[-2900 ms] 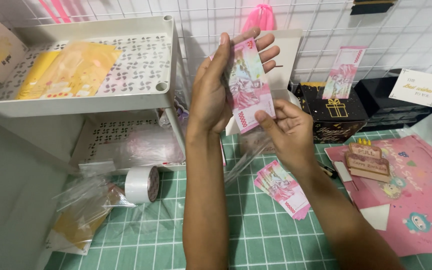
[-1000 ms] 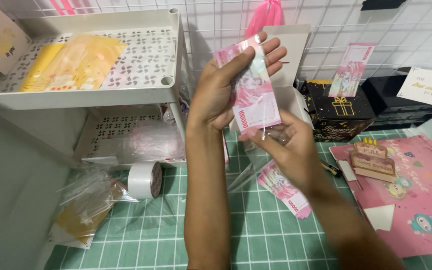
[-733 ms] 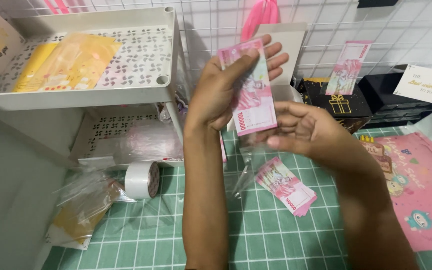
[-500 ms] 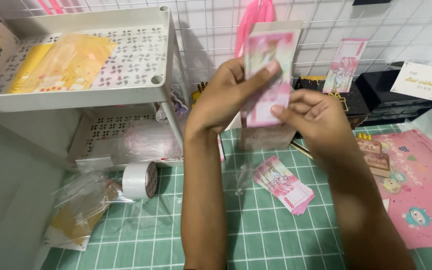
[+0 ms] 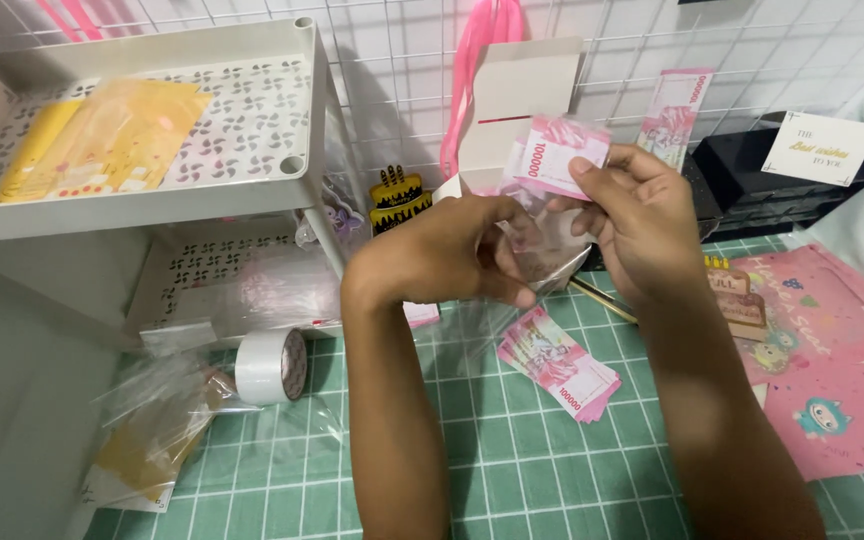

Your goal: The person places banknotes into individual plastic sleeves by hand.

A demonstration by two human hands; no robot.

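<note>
My right hand [image 5: 642, 215] is raised in front of the wire grid wall and grips a small folded bundle of pink banknotes [image 5: 562, 150] at its fingertips. Just left of it and lower, my left hand [image 5: 442, 255] pinches a clear plastic sleeve [image 5: 544, 252] that hangs between the two hands, right under the bundle. A second stack of pink banknotes [image 5: 557, 362] lies flat on the green cutting mat [image 5: 532, 470] below both hands.
A white perforated shelf rack [image 5: 242, 190] with yellow packets [image 5: 102, 140] stands at the left. A white tape roll [image 5: 270, 365] and crumpled plastic bags [image 5: 152, 430] lie beneath it. Pink printed sheets [image 5: 832, 360], black boxes [image 5: 792, 180], a white card [image 5: 817, 148] and an open white box [image 5: 527, 90] fill the right and back.
The pink banknote bundle has passed from my raised left hand into my right hand. My left hand has dropped lower and now holds the clear sleeve.
</note>
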